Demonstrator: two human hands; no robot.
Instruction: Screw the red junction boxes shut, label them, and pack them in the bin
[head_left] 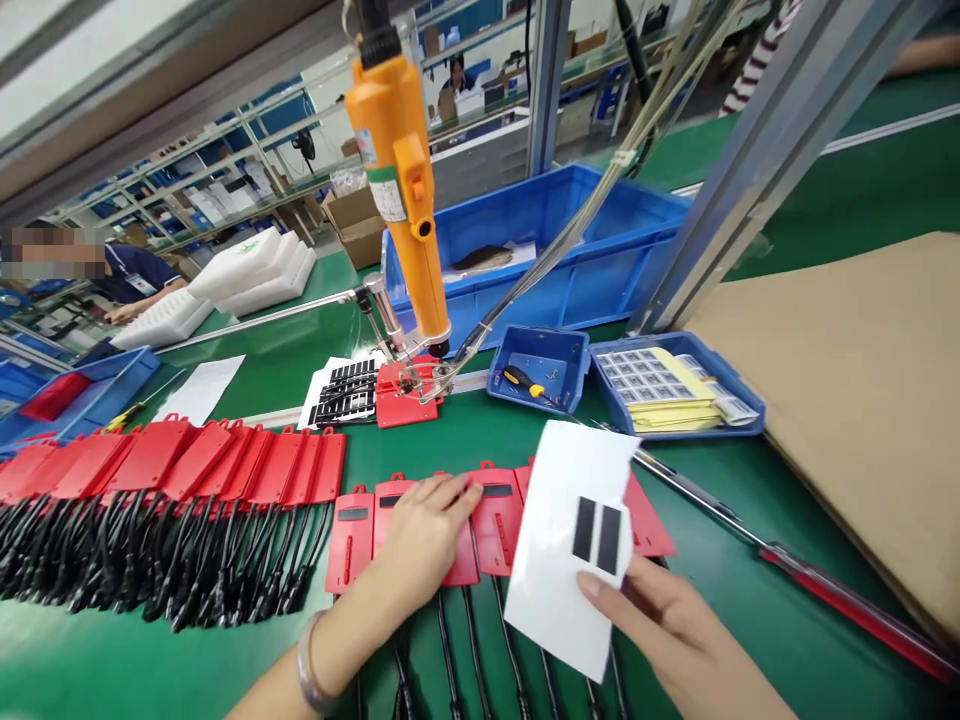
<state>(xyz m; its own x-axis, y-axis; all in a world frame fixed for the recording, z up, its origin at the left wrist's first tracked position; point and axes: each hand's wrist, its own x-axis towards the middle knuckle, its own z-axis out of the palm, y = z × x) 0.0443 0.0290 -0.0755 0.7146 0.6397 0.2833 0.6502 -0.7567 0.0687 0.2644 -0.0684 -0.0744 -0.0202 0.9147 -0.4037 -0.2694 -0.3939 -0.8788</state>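
My right hand (660,620) grips a white backing sheet (559,540) between thumb and fingers. Two black adhesive strips (596,535) sit on the sheet near its right edge. My left hand (427,535), with a bracelet at the wrist, rests palm down across a row of red plastic casings (499,530). Its fingers are stretched over one casing's upper part, and whatever lies under the fingertips is hidden. Dark strips show at the top of several neighbouring casings, and black cables (514,650) run from them toward me. The sheet covers part of the row's right end.
More red casings (255,465) with cables line the left. An orange electric screwdriver (405,200) hangs above a red casing in a fixture. Behind are a small blue bin (540,345) with a screwdriver, a label tray (682,430) and a large blue crate (547,290). Cardboard (862,400) lies right. A co-worker sits far left.
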